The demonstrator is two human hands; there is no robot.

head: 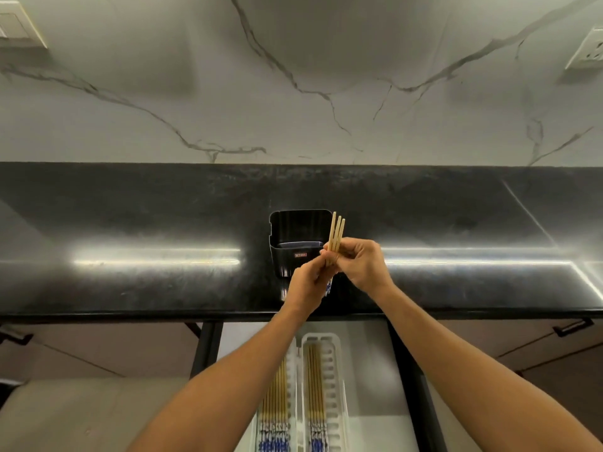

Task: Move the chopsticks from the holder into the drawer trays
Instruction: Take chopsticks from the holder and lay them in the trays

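A black holder (295, 234) stands on the dark counter; I see no chopsticks inside it. Just in front of it, both hands hold a small bundle of wooden chopsticks (336, 234) with blue-and-white patterned ends, tips pointing up. My right hand (360, 264) grips the bundle's middle. My left hand (308, 285) pinches it lower down. Below, the open drawer holds two white trays: the left tray (297, 370) and the right tray (336, 370), each with several chopsticks lying lengthwise.
The black counter (130, 282) runs left and right, with a marble wall behind it. Wall sockets sit at the upper left (16, 24) and upper right (587, 48). Closed cabinet fronts with dark handles flank the drawer.
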